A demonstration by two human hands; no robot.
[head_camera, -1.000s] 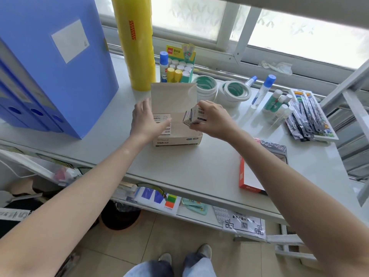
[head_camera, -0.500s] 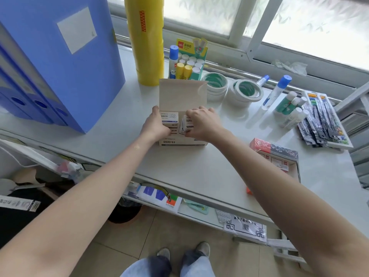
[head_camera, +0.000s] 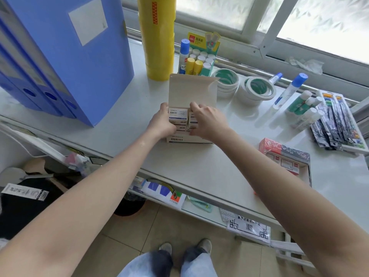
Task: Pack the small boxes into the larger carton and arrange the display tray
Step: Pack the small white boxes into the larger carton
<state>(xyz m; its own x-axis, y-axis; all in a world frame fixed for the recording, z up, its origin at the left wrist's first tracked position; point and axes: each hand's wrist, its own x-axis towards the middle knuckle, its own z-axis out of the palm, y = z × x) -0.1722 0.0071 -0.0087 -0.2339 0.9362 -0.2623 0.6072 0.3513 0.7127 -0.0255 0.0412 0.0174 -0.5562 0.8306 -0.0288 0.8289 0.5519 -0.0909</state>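
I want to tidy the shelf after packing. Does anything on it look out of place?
Yes. Several glue sticks lie loose on their sides at the right of the shelf, though a display box behind the carton holds others upright.

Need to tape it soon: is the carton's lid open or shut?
Open: the carton lid flap stands upright behind both hands.

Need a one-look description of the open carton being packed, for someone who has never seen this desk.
Start at the tall yellow roll standing by the window, then come straight toward the desk's front edge. The carton sits there with its plain beige lid flap standing upright, both hands at its mouth. Unlike the glue-stick display box behind it, it holds small white boxes.
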